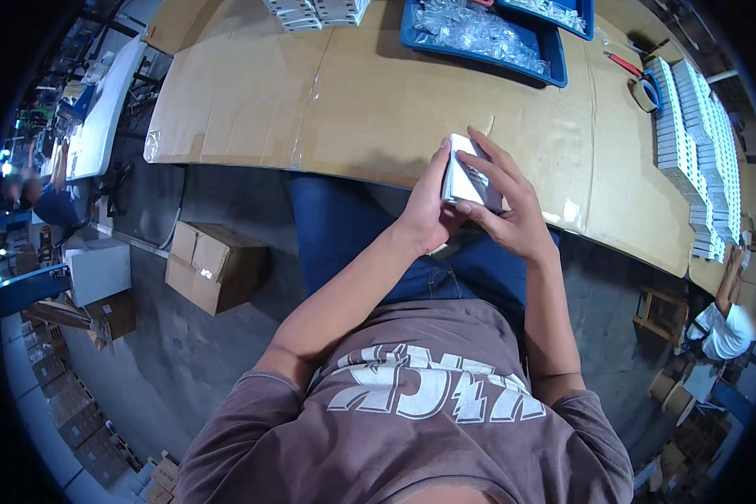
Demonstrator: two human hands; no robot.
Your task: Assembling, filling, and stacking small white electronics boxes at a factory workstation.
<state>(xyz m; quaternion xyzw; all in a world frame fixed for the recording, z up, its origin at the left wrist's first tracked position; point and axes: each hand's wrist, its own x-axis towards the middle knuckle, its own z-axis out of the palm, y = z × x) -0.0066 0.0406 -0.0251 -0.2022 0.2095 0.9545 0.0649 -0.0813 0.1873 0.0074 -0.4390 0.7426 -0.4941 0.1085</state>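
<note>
A small white box [459, 182] is held between my two hands at the near edge of the cardboard-covered table [378, 109]. My left hand [428, 206] grips its left side, with the thumb up along the edge. My right hand [514, 208] wraps its other side, the fingers lying over the top face and the thumb at the near end. Dark printing shows on part of that face; my fingers cover the rest. Whether the box is fully closed I cannot tell.
At the far edge stand a blue tray [554, 74] of clear plastic pieces and stacked white boxes [317, 13]. Long rows of white boxes [689, 126], a tape roll [645, 95] and red-handled pliers [622, 63] lie right. A carton [214, 265] sits on the floor; a seated person [727, 328] is at right.
</note>
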